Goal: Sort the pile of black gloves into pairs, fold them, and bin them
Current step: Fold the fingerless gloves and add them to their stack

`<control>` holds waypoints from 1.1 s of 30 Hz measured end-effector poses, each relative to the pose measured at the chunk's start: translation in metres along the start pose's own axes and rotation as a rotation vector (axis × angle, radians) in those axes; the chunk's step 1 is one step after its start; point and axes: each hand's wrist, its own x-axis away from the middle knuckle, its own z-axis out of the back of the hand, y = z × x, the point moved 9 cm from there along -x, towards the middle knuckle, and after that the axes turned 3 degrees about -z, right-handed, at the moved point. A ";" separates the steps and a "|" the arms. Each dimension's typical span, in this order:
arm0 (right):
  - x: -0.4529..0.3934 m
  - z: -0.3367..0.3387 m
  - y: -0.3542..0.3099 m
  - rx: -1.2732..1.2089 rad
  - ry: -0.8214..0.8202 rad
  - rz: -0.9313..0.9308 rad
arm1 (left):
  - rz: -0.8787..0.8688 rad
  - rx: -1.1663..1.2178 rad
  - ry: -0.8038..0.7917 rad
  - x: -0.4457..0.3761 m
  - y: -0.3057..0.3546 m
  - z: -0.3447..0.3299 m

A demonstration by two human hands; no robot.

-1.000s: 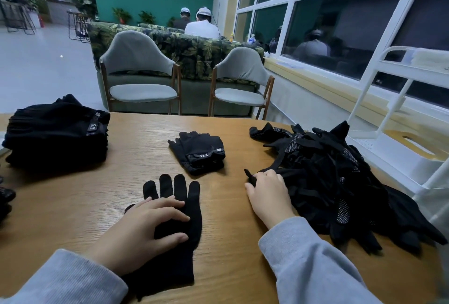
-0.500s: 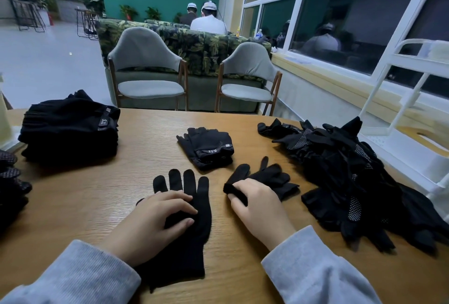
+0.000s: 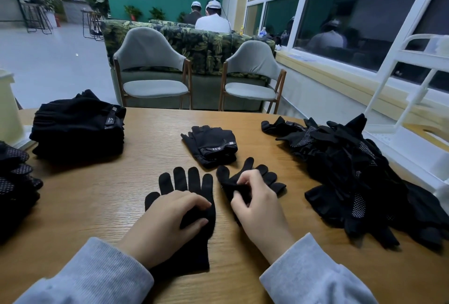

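A plain black glove (image 3: 192, 182) lies flat on the wooden table (image 3: 97, 201), fingers pointing away from me. My left hand (image 3: 165, 223) rests on its palm, fingers spread and pressing it down. Just to its right, my right hand (image 3: 257, 204) pinches a second plain black glove (image 3: 252, 177), which is crumpled and slightly lifted. An unsorted pile of black gloves (image 3: 357, 172), some with dotted grip, sprawls on the right. A folded pair (image 3: 213, 145) sits in the middle of the table.
A tall stack of folded black gloves (image 3: 77, 126) stands at the back left, with dotted gloves (image 3: 14, 177) at the left edge. A pale bin (image 3: 7, 107) sits far left. A white rack (image 3: 413, 99) borders the right; two chairs stand beyond the table.
My right hand pulled a glove out of the right pile and dragged it left, beside the flat glove. My left hand stayed on the flat glove.
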 end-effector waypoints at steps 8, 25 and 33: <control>0.004 0.009 -0.011 -0.073 0.063 0.093 | -0.133 0.059 0.112 -0.005 0.020 0.019; 0.001 0.053 -0.037 -0.153 0.127 0.182 | 0.035 0.145 0.349 -0.049 0.042 0.054; -0.023 0.057 -0.011 -0.260 0.076 -0.008 | -0.075 0.185 0.299 -0.074 0.055 0.046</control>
